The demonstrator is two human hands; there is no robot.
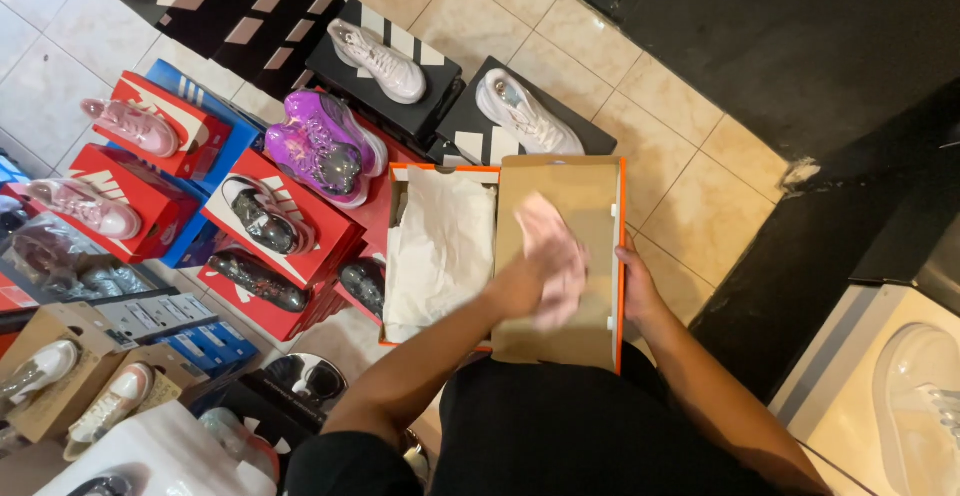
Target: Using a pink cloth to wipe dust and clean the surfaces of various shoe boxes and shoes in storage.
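The left hand [535, 281] presses a pale pink cloth [548, 251] flat against the brown cardboard inside of an opened orange shoebox lid [590, 196]; its grip is blurred, so I cannot tell whether the fingers are spread or closed on the cloth. The right hand [637, 291] holds the lid's orange outer edge, fingers wrapped against it, thumb side up.

Just left of the left-hand grip lies the open orange shoebox [398, 181], filled with crumpled white tissue paper [440, 246]. Beyond the cloth, past the lid's far edge, a white sneaker [525, 111] rests on a black box with white stripes [460, 126]; another white sneaker [378, 58] sits on a similar black box further left. Further left of the grip, a glossy purple sneaker [325, 146] and a dark wrapped shoe [260, 214] lie on stacked red boxes with white swoosh-shaped marks [310, 246]. Well away to the left, two pink shoes [130, 126] rest on more red boxes above a blue box with white stripes [225, 126]. All stand on a beige tiled floor [690, 186].
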